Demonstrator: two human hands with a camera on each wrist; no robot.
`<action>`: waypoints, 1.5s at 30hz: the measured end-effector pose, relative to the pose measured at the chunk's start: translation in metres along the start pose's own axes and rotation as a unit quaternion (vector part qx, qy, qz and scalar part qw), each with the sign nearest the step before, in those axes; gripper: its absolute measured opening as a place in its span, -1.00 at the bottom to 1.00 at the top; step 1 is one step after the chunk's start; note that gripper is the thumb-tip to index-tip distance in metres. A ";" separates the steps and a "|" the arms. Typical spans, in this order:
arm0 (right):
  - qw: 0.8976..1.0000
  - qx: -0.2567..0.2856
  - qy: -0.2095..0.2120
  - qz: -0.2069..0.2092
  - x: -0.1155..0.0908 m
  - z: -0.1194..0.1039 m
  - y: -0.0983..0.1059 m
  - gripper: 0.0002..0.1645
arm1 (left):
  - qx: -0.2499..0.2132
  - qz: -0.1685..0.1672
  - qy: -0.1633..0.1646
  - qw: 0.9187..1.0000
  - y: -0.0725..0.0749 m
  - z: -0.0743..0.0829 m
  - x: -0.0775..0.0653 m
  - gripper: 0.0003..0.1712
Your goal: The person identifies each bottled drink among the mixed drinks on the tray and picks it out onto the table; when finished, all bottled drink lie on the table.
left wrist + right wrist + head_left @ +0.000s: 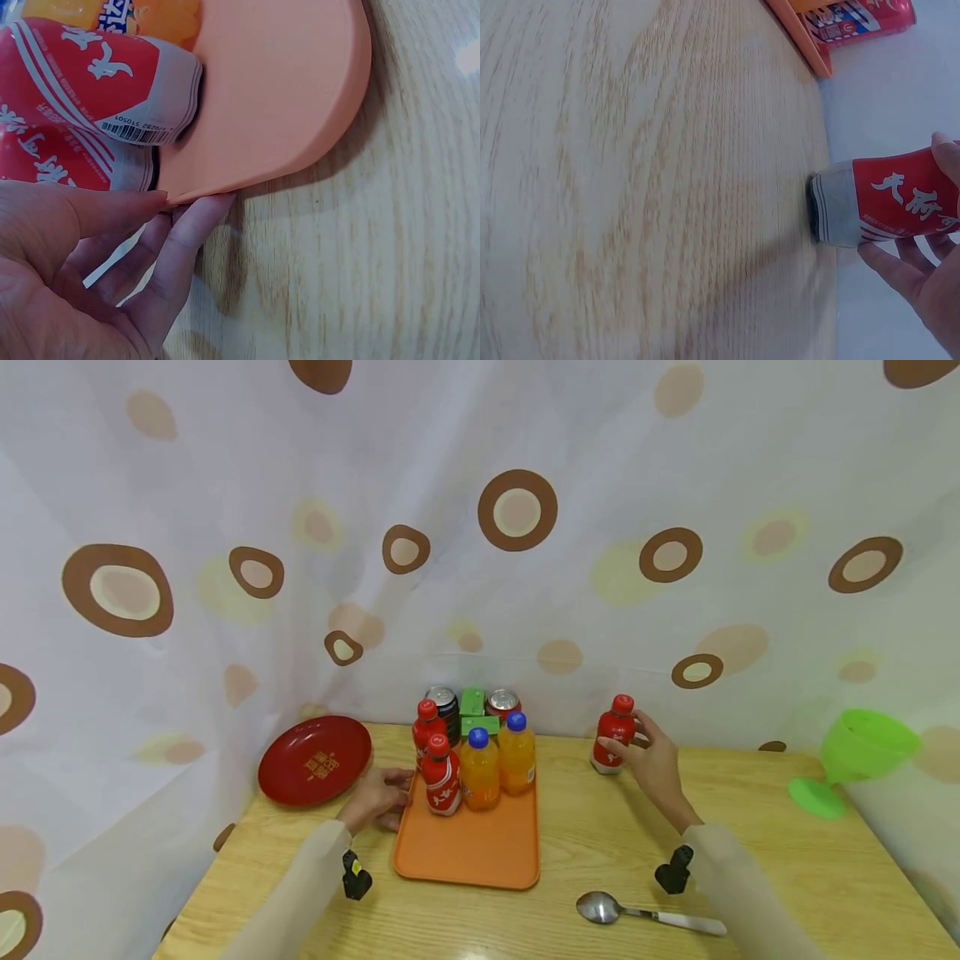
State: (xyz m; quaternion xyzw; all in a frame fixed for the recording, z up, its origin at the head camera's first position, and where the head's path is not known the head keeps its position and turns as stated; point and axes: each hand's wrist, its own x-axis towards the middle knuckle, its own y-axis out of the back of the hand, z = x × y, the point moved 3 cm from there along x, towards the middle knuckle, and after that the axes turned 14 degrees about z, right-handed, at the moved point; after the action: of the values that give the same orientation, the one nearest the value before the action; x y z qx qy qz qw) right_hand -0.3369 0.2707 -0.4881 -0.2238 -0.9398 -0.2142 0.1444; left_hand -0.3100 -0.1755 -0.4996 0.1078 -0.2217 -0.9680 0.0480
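Note:
At the tray's left edge, my left hand pinches the rim of the orange tray between thumb and fingers. Two red-labelled drink bottles stand on the tray close to that hand, beside two orange soda bottles with blue caps. Behind them are a dark can, a red can and green boxes. Right of the tray, near the back of the table, my right hand grips another red-labelled bottle around its side. This bottle is upright, its base right at the tabletop.
A red plate with gold lettering leans by the wall at the left. At the front right lies a spoon with a white handle, near my right forearm. A bright green funnel-shaped cup stands at the far right. Patterned sheeting rises behind the table.

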 end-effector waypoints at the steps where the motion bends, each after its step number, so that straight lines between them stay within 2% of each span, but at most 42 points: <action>1: 1.000 -0.001 0.001 -0.001 0.000 0.000 0.000 -0.02 | -0.003 0.001 0.001 1.000 0.001 0.000 0.000 -0.41; 10: 0.999 -0.029 0.022 -0.024 0.004 -0.004 0.001 0.00 | -0.011 0.004 0.010 1.000 0.004 -0.002 0.001 -0.42; 14: 0.996 -0.062 0.024 -0.065 0.009 -0.011 0.006 0.03 | -0.012 -0.003 0.010 1.000 0.003 -0.002 0.001 -0.42; 18: 0.988 -0.099 0.028 -0.117 0.015 -0.021 0.011 0.08 | -0.010 -0.010 0.011 1.000 0.002 -0.002 0.001 -0.42; 20: 0.985 -0.108 0.031 -0.130 0.017 -0.027 0.013 0.11 | -0.010 -0.010 0.011 1.000 0.002 -0.002 0.002 -0.41; 22: 0.985 -0.106 0.040 -0.127 0.017 -0.034 0.015 0.13 | -0.012 -0.010 0.011 1.000 0.003 -0.002 0.002 -0.41; 25: 0.989 -0.092 0.060 -0.100 0.017 -0.047 0.019 0.07 | -0.015 -0.011 0.010 1.000 0.003 -0.001 0.002 -0.40; 30: 0.991 -0.061 0.108 -0.040 0.018 -0.068 0.026 -0.18 | -0.016 -0.011 0.012 1.000 0.003 -0.002 0.002 -0.41; 36: 0.986 -0.040 0.163 0.004 0.021 -0.085 0.033 -0.46 | -0.006 0.000 0.011 1.000 -0.003 0.003 0.002 -0.42; 40: 0.981 -0.021 0.194 0.012 0.015 -0.097 0.030 -0.54 | -0.002 0.002 0.008 1.000 -0.003 0.004 0.003 -0.41; 45: 0.973 0.011 0.228 -0.016 -0.001 -0.114 0.016 -0.58 | 0.006 0.011 0.012 1.000 0.000 0.002 0.002 -0.43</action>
State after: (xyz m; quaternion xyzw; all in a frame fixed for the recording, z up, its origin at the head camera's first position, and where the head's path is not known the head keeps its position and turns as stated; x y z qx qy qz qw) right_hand -0.3086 0.2299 -0.3839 -0.1520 -0.8878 -0.2514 0.3543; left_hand -0.3120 -0.1751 -0.4985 0.1173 -0.2280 -0.9647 0.0608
